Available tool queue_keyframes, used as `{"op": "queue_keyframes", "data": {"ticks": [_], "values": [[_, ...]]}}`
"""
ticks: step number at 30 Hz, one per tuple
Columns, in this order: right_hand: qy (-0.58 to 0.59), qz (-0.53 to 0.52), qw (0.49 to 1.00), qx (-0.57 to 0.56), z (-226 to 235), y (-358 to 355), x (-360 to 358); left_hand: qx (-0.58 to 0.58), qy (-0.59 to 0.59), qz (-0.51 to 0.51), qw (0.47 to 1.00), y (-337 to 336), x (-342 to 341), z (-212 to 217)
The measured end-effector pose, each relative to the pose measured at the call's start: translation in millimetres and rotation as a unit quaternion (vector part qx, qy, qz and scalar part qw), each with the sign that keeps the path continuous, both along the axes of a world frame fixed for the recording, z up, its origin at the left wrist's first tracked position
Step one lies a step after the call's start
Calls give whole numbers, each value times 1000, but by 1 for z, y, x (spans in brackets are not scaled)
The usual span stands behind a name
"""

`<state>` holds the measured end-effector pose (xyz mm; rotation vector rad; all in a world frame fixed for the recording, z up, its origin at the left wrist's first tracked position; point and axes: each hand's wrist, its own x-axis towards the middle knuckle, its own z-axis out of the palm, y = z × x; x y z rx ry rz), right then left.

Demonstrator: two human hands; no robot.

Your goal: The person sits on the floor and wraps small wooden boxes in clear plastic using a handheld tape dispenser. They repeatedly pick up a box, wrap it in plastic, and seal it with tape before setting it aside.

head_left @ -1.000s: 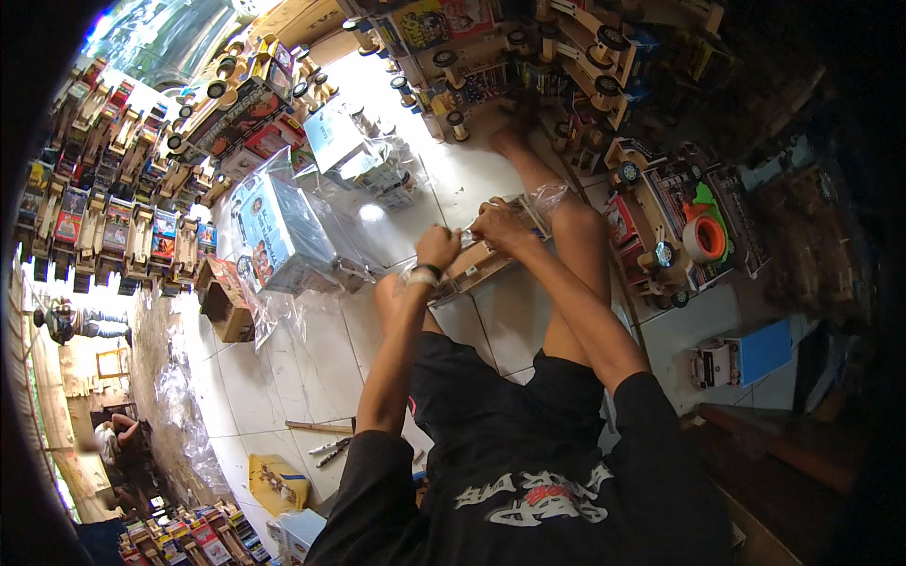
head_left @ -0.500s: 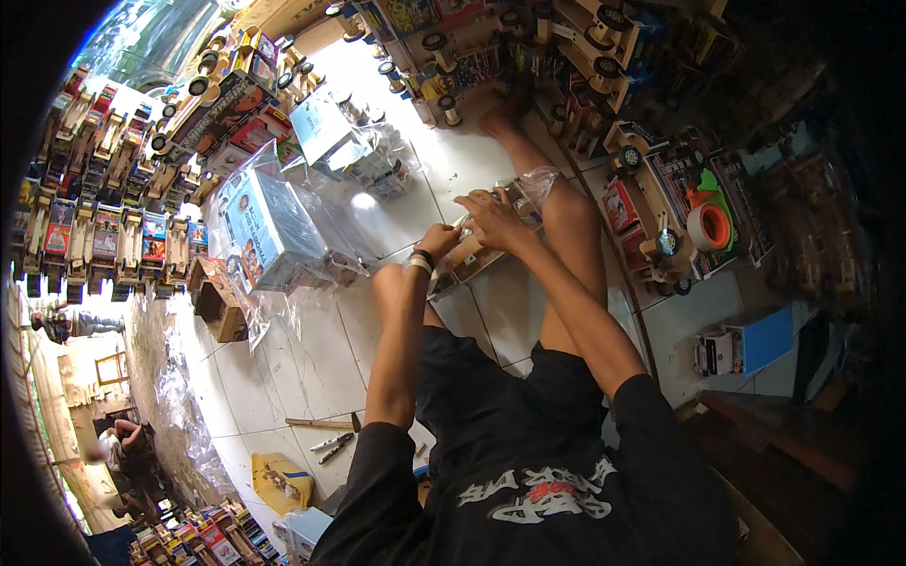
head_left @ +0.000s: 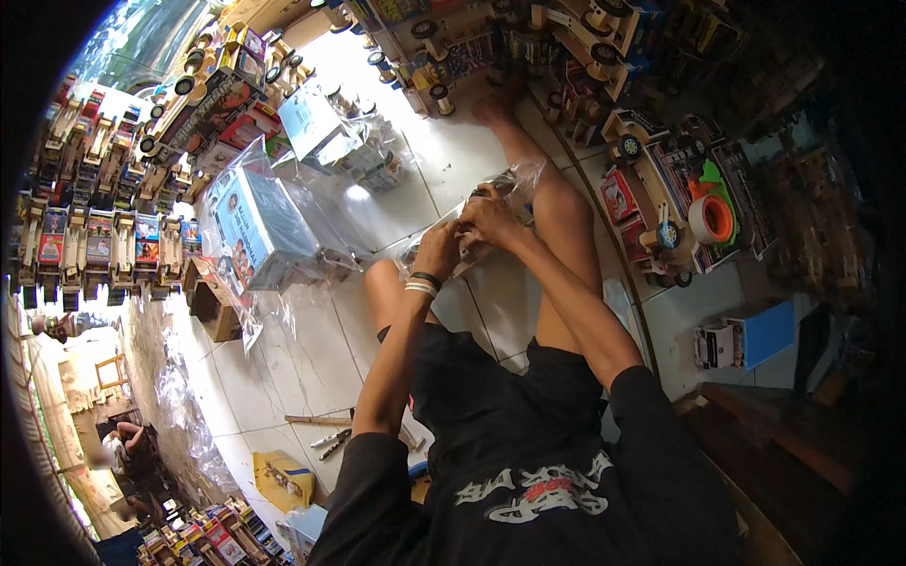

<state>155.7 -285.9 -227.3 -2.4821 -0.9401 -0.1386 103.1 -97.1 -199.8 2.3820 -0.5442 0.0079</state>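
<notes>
Between my bent knees lies a wooden toy vehicle, largely hidden by my hands and the clear plastic bag around it. My left hand is closed at the bag's near-left part, its fingertips meeting those of the other hand. My right hand bends over the top of the toy, fingers curled and pinching the plastic. A dark wheel-like part shows just beyond the right fingers. The bag's loose end spreads past that hand toward my right shin.
Bagged blue boxes stand at left beside a small open wooden box. Wooden toy trucks and an orange tape roll are at right. Pens and a yellow pouch lie near my left side. Another person sits far left.
My left hand has turned and risen, and my hands are closer together. Plastic now covers more of the toy's near end, where bare wood showed before. The view has shifted slightly.
</notes>
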Motion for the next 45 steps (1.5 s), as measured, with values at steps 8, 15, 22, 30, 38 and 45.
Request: {"op": "queue_keyframes", "data": {"ticks": [8,15,22,30,38,45], "values": [[26,-114,992,50,73,-2,-33,16,34,155,987,0,-8,0],[-122,-365,913,136,210,-198,-77,23,21,253,967,-5,-16,-4],[109,-648,737,-158,212,-364,-107,69,33,293,953,-28,-8,-20],[268,-599,752,63,129,-432,-108,4,53,298,953,-28,-4,-31],[99,-566,817,48,181,-344,-70,40,55,308,949,-25,1,-31],[196,-189,921,280,170,-106,24,46,113,329,936,-24,8,-30]]}}
